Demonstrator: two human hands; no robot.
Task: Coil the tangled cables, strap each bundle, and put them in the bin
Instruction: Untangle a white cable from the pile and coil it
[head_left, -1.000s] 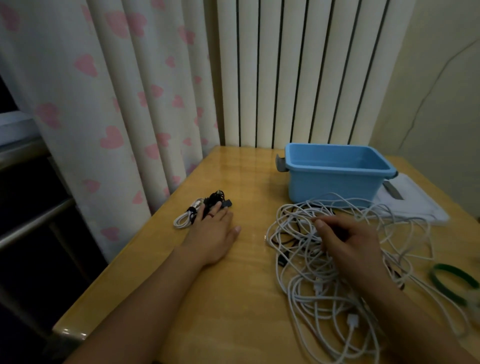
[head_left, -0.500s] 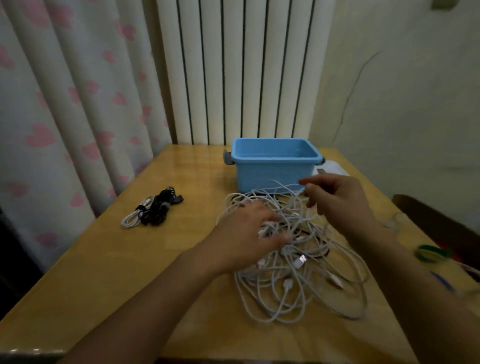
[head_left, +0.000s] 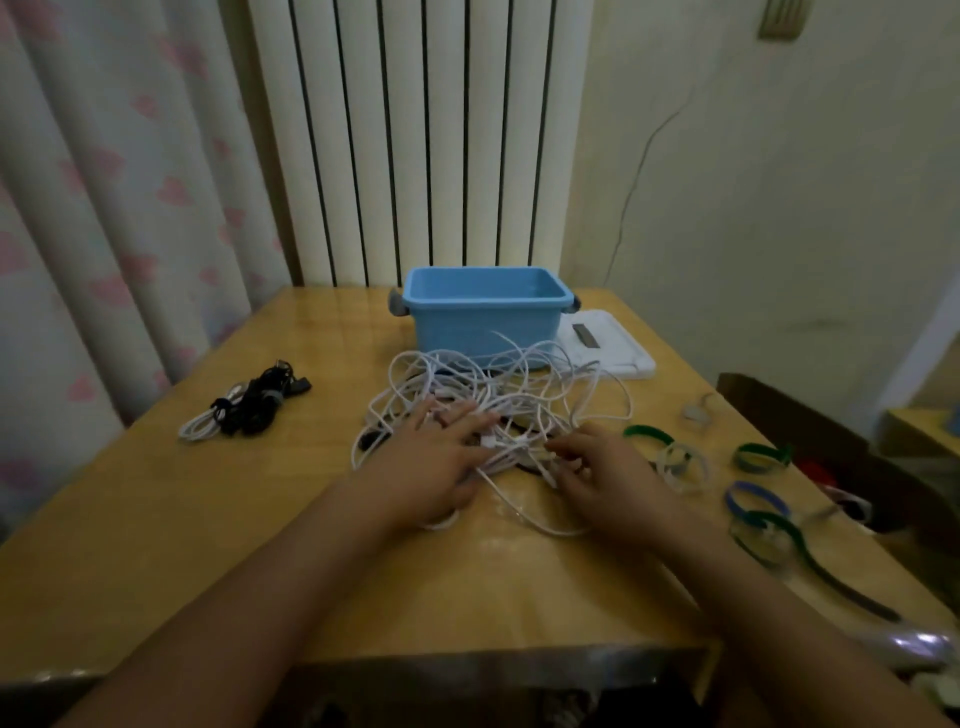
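A tangle of white cables (head_left: 498, 389) lies mid-table, just in front of the blue bin (head_left: 485, 303). My left hand (head_left: 436, 467) rests on the tangle's near left side with its fingers spread flat over the strands. On the near right side, my right hand (head_left: 605, 475) has bent fingers with their tips among the strands; blur hides whether they pinch one. A strapped bundle of black and white cable (head_left: 249, 405) lies apart at the left. Several loose straps sit to the right: green (head_left: 647, 433), whitish (head_left: 683, 465), blue (head_left: 753, 501).
A flat white object (head_left: 610, 345) lies right of the bin. A long green strap (head_left: 795, 551) runs toward the table's right front corner. A dark chair (head_left: 831, 457) stands past the right edge. Curtain and radiator back the table.
My left hand left the strapped bundle and came onto the tangle. My right hand, raised near the bin half a second ago, dropped onto the pile.
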